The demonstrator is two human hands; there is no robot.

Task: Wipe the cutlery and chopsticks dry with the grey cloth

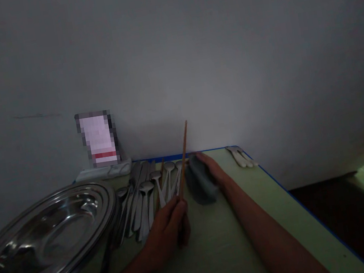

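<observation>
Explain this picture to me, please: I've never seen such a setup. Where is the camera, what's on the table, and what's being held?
There is no machine here: these are a person's bare hands. The single picture comes from a camera worn on the head, looking forward and down.

The left hand holds a thin wooden stick pointing up, and the right hand holds a grey cloth beside it.

On the pale green table, large shiny metal dishes sit at the left. Spoons and other cutlery lie between them and the hands, with a few more pieces near the far right corner. Behind the table is a plain wall.
</observation>
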